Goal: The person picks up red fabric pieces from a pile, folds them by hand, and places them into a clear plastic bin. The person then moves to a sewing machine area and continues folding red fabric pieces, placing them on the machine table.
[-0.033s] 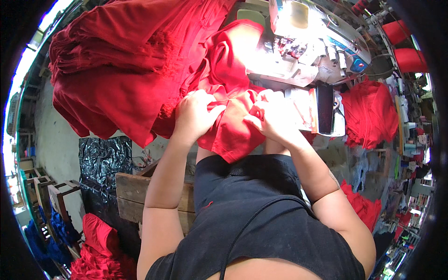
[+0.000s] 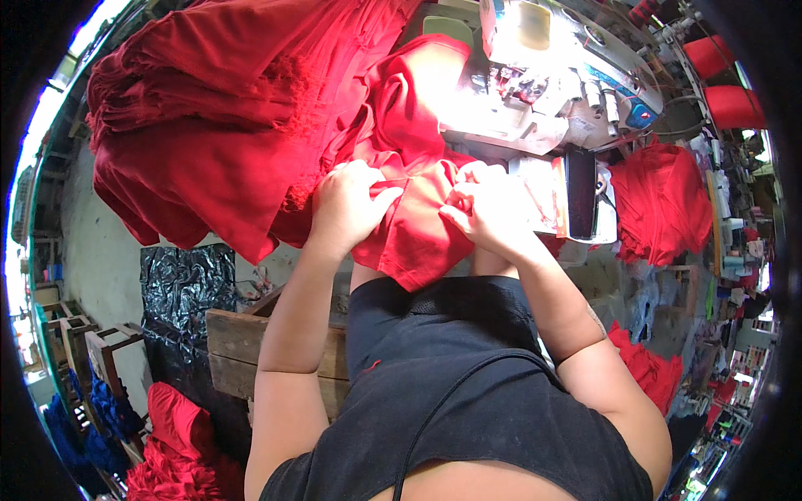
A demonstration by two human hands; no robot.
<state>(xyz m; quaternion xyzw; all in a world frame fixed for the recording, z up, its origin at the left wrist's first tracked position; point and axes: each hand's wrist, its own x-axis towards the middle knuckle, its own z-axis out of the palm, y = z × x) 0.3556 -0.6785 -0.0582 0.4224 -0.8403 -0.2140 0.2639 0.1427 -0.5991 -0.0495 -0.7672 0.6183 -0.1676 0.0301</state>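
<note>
A piece of red fabric (image 2: pixel 422 238) hangs over the table's near edge, above my lap. My left hand (image 2: pixel 351 204) pinches its left side, thumb pointing inward along a fold. On the other side my right hand (image 2: pixel 491 209) has its fingers curled on the cloth, partly washed out by bright light. Between the hands the fabric lies creased, and its lower corner hangs to a point. Farther up, a strip of red cloth (image 2: pixel 409 100) runs toward the sewing machine (image 2: pixel 576 79), whose needle area is lost in glare.
A large heap of red fabric (image 2: pixel 209 117) covers the table's left. Right of my hands stands a dark box-like object (image 2: pixel 582 194), with another red cloth pile (image 2: pixel 666 200) beyond. Lower left are a wooden box (image 2: pixel 238 351), black plastic sheeting (image 2: pixel 188 288) and red cloth (image 2: pixel 177 442).
</note>
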